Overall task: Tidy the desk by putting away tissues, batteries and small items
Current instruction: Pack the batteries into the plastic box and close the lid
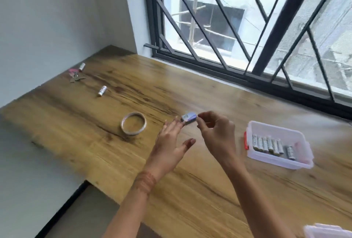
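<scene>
A small grey-blue block is held above the wooden desk between my two hands. My right hand pinches its right end with thumb and forefinger. My left hand has its fingers spread, and a fingertip touches the block's left end. A clear plastic box with a red latch stands to the right and holds several batteries. One loose battery lies far left on the desk, and another lies near the wall.
A roll of tape lies flat left of my hands. Keys with a pink tag rest by the far-left wall. A barred window runs along the back edge. A clear lid shows at bottom right.
</scene>
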